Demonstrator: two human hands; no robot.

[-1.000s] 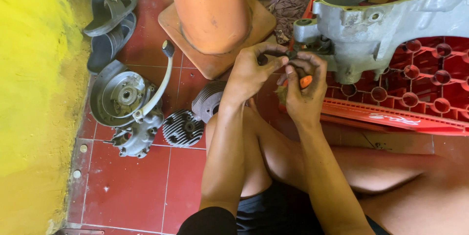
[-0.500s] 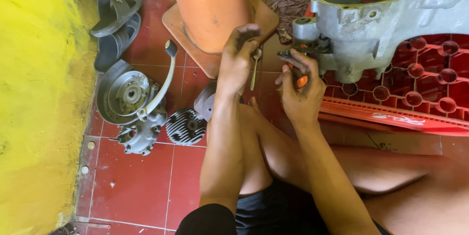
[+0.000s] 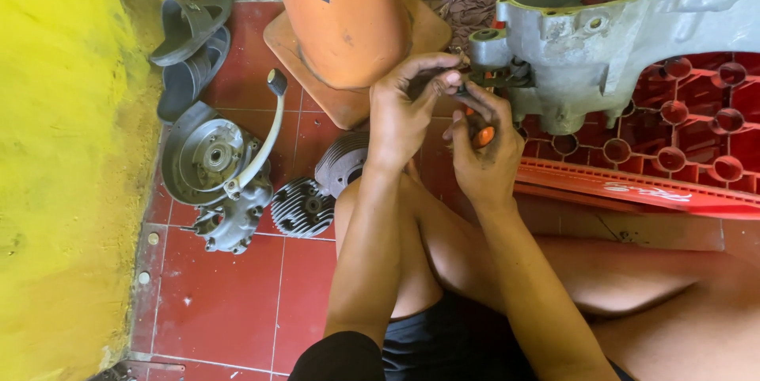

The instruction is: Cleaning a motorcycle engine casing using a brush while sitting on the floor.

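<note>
Inspector: Red floor tiles point(image 3: 222, 310) beside a yellow wall point(image 3: 63, 191); grey engine casing point(image 3: 617, 40) rests on a red plastic crate point(image 3: 681, 143), its top and right end cut off by the frame.

Clerk: Hands?

Inspector: Left hand point(image 3: 404, 116) curled, fingertips pinching at a small fitting on the casing's lower left corner; the part itself is hidden. Right hand point(image 3: 479, 151) closed round an orange-handled tool point(image 3: 484, 137), tip concealed by fingers.

Clerk: Elsewhere?

Inspector: Finned cylinder head point(image 3: 302, 207) and kick-lever cover point(image 3: 226, 183) lie apart, left.
</note>
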